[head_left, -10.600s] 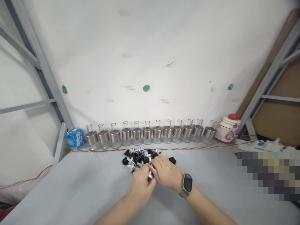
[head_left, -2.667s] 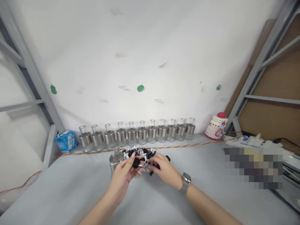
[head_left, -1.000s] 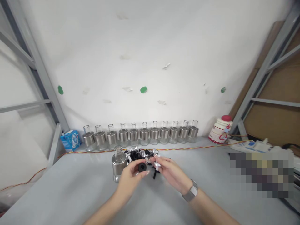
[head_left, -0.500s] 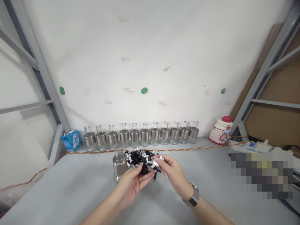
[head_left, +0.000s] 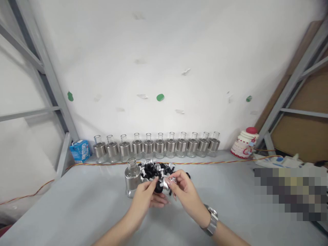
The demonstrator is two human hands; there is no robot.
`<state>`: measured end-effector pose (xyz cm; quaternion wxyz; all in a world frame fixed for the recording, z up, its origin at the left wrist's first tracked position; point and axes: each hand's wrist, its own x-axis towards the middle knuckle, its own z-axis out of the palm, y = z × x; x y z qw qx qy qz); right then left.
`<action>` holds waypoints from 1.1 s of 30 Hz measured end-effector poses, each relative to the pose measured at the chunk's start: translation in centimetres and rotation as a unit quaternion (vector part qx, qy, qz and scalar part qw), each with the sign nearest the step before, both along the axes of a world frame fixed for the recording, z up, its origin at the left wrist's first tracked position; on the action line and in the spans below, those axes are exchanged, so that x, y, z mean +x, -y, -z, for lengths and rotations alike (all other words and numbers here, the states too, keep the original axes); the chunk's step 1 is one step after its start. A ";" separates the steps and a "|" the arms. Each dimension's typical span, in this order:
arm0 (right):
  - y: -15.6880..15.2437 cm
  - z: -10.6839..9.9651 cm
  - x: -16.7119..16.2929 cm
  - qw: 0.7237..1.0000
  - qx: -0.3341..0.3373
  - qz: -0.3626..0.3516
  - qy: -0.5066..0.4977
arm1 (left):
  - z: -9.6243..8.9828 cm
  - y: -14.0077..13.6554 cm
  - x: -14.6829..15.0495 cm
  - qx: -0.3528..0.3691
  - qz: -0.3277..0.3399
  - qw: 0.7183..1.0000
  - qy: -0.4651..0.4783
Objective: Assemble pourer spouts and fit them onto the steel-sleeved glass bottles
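Observation:
My left hand [head_left: 151, 194] is closed on a round black stopper [head_left: 159, 187], thumb on top and fingers beneath. Between the fingertips of my right hand [head_left: 186, 188] is a silver-and-white pourer spout [head_left: 166, 183], held right against the black stopper; whether it has entered it I cannot tell. Behind both hands lies a pile of black and white-silver pourer parts [head_left: 153, 169], partly hidden by them. A glass bottle with a steel sleeve [head_left: 132, 178] stands upright, open at the neck, just left of the pile.
Several similar glass bottles [head_left: 160, 146] line the wall. A blue carton [head_left: 80, 151] stands at the back left, a cake-shaped jar [head_left: 244, 144] at the back right. A red-yellow twisted wire [head_left: 205, 162] crosses the table behind the pile. Blurred items [head_left: 289, 191] lie at the right.
My right hand has brought the silver-and-white spout leftward to the black stopper in my left hand. The view has shifted slightly.

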<state>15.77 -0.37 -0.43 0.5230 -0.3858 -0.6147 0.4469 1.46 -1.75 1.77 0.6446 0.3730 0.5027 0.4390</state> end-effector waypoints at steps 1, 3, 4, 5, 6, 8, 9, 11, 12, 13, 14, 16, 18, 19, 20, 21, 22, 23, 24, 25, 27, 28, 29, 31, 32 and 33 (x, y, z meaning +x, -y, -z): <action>0.1 -0.1 0.0 1.000 0.007 0.006 0.015 | 0.0 0.0 0.0 0.003 -0.005 1.000 -0.002; 0.3 -0.2 0.1 0.999 0.025 0.013 0.037 | -0.1 0.0 0.1 0.008 -0.013 1.000 -0.003; 0.4 -0.3 0.1 0.998 0.033 0.013 0.042 | -0.1 0.0 0.1 0.009 -0.017 1.000 -0.005; 0.4 -0.4 0.1 0.998 0.038 0.011 0.042 | 0.0 -0.1 0.1 0.010 -0.020 1.000 -0.007; 0.5 -0.4 0.1 0.998 0.040 0.007 0.037 | 0.0 -0.1 0.1 0.012 -0.024 1.000 -0.007; 0.4 -0.4 0.2 0.999 0.034 -0.001 0.024 | 0.0 -0.1 -0.1 0.026 -0.025 0.999 0.006; 0.4 -0.3 0.2 0.999 0.029 -0.004 0.017 | 0.0 -0.2 -0.2 0.039 -0.023 0.999 0.022; 0.2 -0.3 0.3 1.000 0.017 0.001 0.005 | 0.1 -0.3 -0.4 0.074 -0.017 0.995 0.061; 0.0 -0.4 0.4 1.000 0.010 0.006 -0.004 | 0.1 -0.3 -0.6 0.093 -0.016 0.993 0.069; -0.1 -0.5 0.4 1.000 0.003 0.012 -0.014 | 0.3 -0.4 -0.7 0.112 -0.019 0.992 0.062; -0.3 -0.6 0.5 0.999 -0.002 0.018 -0.027 | 0.5 -0.5 -0.8 0.132 -0.026 0.990 0.041; -0.6 -1.0 0.7 0.998 -0.008 0.024 -0.050 | 0.9 -0.7 -0.8 0.172 -0.044 0.984 -0.030; -0.7 -1.2 0.8 0.998 -0.012 0.014 -0.058 | 1.3 -0.7 -0.7 0.209 -0.050 0.971 -0.106; -0.7 -1.3 0.8 0.998 -0.016 0.003 -0.056 | 1.4 -0.6 -0.7 0.227 -0.047 0.963 -0.139; -0.6 -1.3 0.8 0.998 -0.020 -0.009 -0.052 | 1.4 -0.5 -0.7 0.242 -0.041 0.955 -0.168; -0.6 -1.3 0.7 0.998 -0.024 -0.022 -0.048 | 1.4 -0.4 -0.6 0.256 -0.034 0.947 -0.192; -0.5 -1.2 0.7 0.998 -0.028 -0.034 -0.045 | 1.4 -0.2 -0.6 0.270 -0.028 0.940 -0.207; -0.4 -1.1 0.6 0.998 -0.032 -0.043 -0.045 | 1.3 -0.1 -0.6 0.281 -0.022 0.935 -0.215; -0.3 -1.0 0.6 0.997 -0.036 -0.049 -0.045 | 1.2 0.0 -0.6 0.287 -0.016 0.933 -0.215; -0.3 -1.0 0.5 0.997 -0.038 -0.052 -0.046 | 1.2 0.1 -0.6 0.289 -0.010 0.935 -0.207; -0.3 -0.9 0.6 0.997 -0.037 -0.049 -0.047 | 1.2 0.1 -0.6 0.281 0.001 0.943 -0.180; -0.3 -0.9 0.6 0.997 -0.034 -0.042 -0.046 | 1.2 0.0 -0.5 0.271 0.006 0.949 -0.159; -0.4 -1.0 0.7 0.998 -0.029 -0.034 -0.046 | 1.1 -0.1 -0.5 0.255 0.011 0.958 -0.133; -0.5 -1.1 0.8 0.998 -0.017 -0.023 -0.048 | 1.1 -0.4 -0.5 0.204 0.025 0.977 -0.062; -0.4 -1.1 0.8 0.998 -0.015 -0.024 -0.048 | 1.0 -0.5 -0.6 0.166 0.029 0.985 -0.025; -0.4 -1.1 0.8 0.998 -0.015 -0.029 -0.047 | 0.9 -0.6 -0.6 0.124 0.029 0.992 0.003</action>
